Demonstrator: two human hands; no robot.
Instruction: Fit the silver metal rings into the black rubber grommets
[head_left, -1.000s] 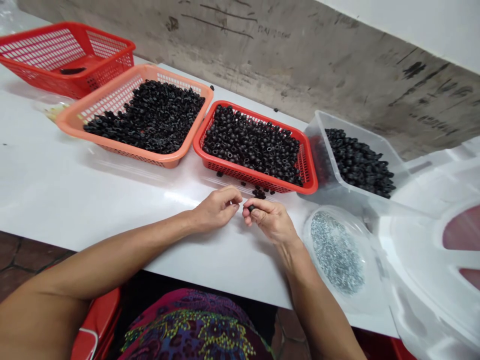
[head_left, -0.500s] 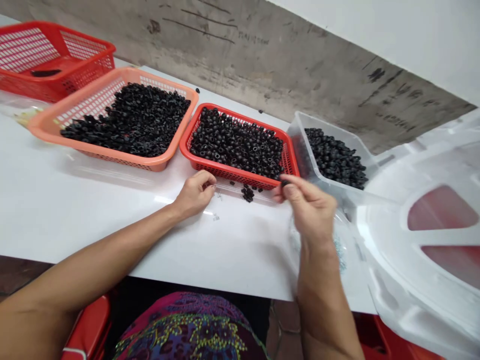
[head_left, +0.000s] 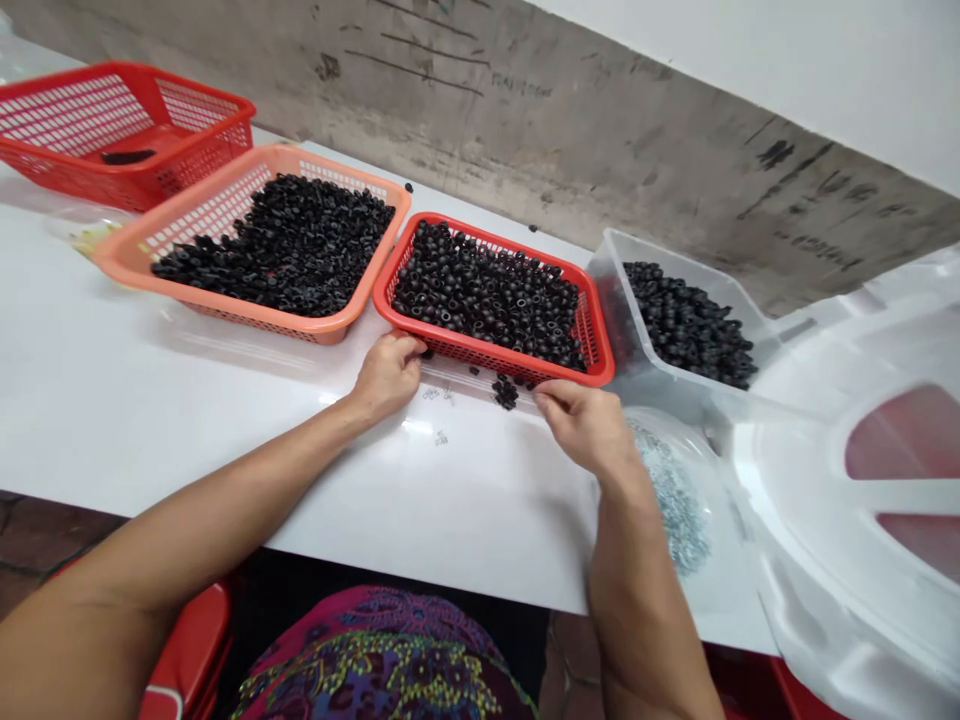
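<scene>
My left hand (head_left: 390,374) is closed at the front left corner of the small red basket (head_left: 491,352). A small black piece shows at its fingertips; the grip itself is mostly hidden. My right hand (head_left: 586,422) is pinched low before the basket's front right corner, and what it holds, if anything, is hidden. Just left of its fingertips, a little cluster of black pieces (head_left: 505,392) lies on the white table (head_left: 465,500). Many black ring-like pieces (head_left: 487,295) fill the red basket.
An orange basket (head_left: 300,322) of black parts stands on the left, with a larger red basket (head_left: 199,150) beyond. On the right are a clear bin (head_left: 637,340) of black parts, a clear bag of small shiny pieces (head_left: 675,500) and a big white plastic object (head_left: 802,480).
My right hand has come down and slightly left, from the basket's corner to beside the loose cluster. My left hand has moved up against the basket's front edge. The view has shifted slightly.
</scene>
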